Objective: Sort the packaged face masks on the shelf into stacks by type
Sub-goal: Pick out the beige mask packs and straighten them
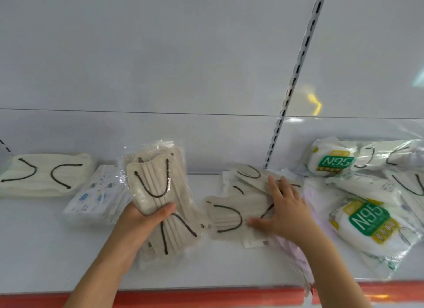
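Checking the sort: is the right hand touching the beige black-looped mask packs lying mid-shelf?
Touching: head view shows the right hand pressed flat on the beige mask packs.

I see a white shelf (57, 261) with a red front edge (206, 297), a white back panel (160, 55) and a slotted upright (296, 78).

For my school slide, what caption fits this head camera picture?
Left hand grips beige masks while right hand rests flat on more on the shelf.
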Tool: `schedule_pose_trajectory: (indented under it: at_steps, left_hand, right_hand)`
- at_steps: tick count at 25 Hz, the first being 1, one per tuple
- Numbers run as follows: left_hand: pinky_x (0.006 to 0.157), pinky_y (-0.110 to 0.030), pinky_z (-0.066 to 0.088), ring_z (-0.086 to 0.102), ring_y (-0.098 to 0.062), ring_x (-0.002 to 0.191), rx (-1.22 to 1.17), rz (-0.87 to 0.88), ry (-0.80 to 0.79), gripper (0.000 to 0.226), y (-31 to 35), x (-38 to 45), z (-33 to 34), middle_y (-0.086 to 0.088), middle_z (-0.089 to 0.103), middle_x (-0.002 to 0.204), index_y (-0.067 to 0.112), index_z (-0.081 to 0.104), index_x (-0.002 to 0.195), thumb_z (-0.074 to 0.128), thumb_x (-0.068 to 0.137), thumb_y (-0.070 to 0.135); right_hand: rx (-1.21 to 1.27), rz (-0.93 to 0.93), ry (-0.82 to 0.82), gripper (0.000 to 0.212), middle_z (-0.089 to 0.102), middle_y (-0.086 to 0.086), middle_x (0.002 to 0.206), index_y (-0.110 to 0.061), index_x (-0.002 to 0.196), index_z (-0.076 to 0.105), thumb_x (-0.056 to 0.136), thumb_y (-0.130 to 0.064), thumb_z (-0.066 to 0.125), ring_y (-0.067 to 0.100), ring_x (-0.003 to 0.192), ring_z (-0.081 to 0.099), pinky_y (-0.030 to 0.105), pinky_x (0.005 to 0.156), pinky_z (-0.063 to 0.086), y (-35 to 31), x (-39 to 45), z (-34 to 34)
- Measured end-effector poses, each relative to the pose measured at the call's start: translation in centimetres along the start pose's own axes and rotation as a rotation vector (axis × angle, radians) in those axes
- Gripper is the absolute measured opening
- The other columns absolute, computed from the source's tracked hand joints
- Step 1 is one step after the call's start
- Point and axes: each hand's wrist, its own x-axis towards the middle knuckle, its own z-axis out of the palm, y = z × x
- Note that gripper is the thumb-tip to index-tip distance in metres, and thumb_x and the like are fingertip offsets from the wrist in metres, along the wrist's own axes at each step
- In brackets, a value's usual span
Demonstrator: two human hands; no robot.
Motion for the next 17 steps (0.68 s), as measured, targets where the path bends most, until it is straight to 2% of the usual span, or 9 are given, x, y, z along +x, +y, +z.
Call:
schedule_pose_trajectory:
  at_steps: [2,4,6,9,10,11,13,15,17]
  left_hand:
    - [0.095,-0.032,0.051,0.073,-0.008,0.101,-0.02,-0.006,-0.021,0.071,0.1,0.0,-0.1,0.011,0.079,0.105,0.027,0.072,0.111,0.093,0.049,0.055]
    - [0.1,-0.037,0.05,0.072,-0.012,0.104,-0.013,-0.022,-0.028,0.08,0.3,0.0,0.0,0.01,0.078,0.106,0.027,0.072,0.113,0.094,0.043,0.058]
    - [0.103,-0.042,0.05,0.07,-0.015,0.109,-0.017,-0.04,-0.038,0.075,0.5,0.1,0.2,0.009,0.078,0.107,0.027,0.072,0.114,0.093,0.048,0.054]
    - [0.105,-0.044,0.049,0.07,-0.016,0.106,-0.028,-0.072,-0.02,0.041,0.8,0.2,0.6,0.01,0.079,0.101,0.026,0.072,0.11,0.086,0.072,0.029]
    - [0.104,-0.044,0.049,0.07,-0.016,0.104,-0.024,-0.085,-0.012,0.034,0.9,0.2,0.6,0.01,0.08,0.098,0.026,0.072,0.108,0.082,0.076,0.024]
    - [0.103,-0.045,0.05,0.071,-0.017,0.104,-0.025,-0.099,-0.007,0.03,1.0,0.2,0.6,0.009,0.08,0.098,0.025,0.073,0.108,0.08,0.078,0.021]
    - [0.1,-0.045,0.052,0.072,-0.022,0.103,-0.061,-0.13,0.01,0.03,0.9,0.3,0.6,0.003,0.08,0.099,0.021,0.073,0.109,0.079,0.08,0.02]
    - [0.092,-0.045,0.056,0.073,-0.027,0.101,-0.125,-0.169,0.062,0.032,0.9,0.5,0.9,-0.003,0.08,0.098,0.016,0.074,0.11,0.08,0.08,0.021]
    - [0.084,-0.042,0.057,0.075,-0.029,0.097,-0.181,-0.189,0.081,0.029,1.1,0.7,1.7,-0.007,0.08,0.098,0.013,0.074,0.111,0.077,0.084,0.019]
  right_hand:
    - [-0.059,0.042,0.009,0.132,0.012,0.009,0.163,-0.024,0.157,-0.008,0.062,-0.088,0.058,0.033,0.148,0.015,0.045,0.118,0.02,0.5,0.8,-1.3]
    - [-0.193,0.023,0.037,0.118,0.037,0.008,0.149,-0.021,0.156,0.017,0.065,-0.084,0.058,0.033,0.137,0.034,0.044,0.111,0.029,0.1,2.0,-2.0]
    - [-0.277,-0.055,0.118,0.079,0.052,0.004,0.128,-0.024,0.134,0.05,0.073,-0.074,0.06,0.028,0.123,0.046,0.041,0.103,0.034,-1.4,2.7,-2.5]
    - [-0.146,-0.148,0.29,0.028,0.06,-0.001,0.1,-0.023,0.097,0.064,0.082,-0.046,0.063,0.025,0.104,0.055,0.036,0.09,0.035,-3.2,3.3,-2.5]
    - [-0.018,-0.158,0.334,0.017,0.06,-0.001,0.089,-0.021,0.085,0.062,0.081,-0.037,0.065,0.025,0.093,0.057,0.035,0.081,0.036,-3.6,3.4,-2.5]
    - [0.139,-0.15,0.382,0.016,0.057,-0.001,0.076,-0.019,0.074,0.057,0.079,-0.031,0.067,0.024,0.079,0.057,0.034,0.071,0.037,-3.8,3.3,-2.6]
    - [0.547,-0.061,0.466,0.028,0.051,-0.001,0.059,-0.012,0.067,0.052,0.078,-0.028,0.072,0.021,0.06,0.047,0.033,0.056,0.037,-3.9,3.1,-3.5]
    - [1.118,0.014,0.429,0.03,0.062,0.0,0.065,-0.007,0.08,0.064,0.08,-0.034,0.077,0.017,0.061,0.056,0.032,0.059,0.047,-4.8,2.0,-5.2]
    - [1.582,0.021,0.199,0.027,0.076,0.003,0.085,-0.009,0.097,0.071,0.083,-0.032,0.076,0.019,0.075,0.071,0.036,0.067,0.058,-5.8,1.0,-5.7]
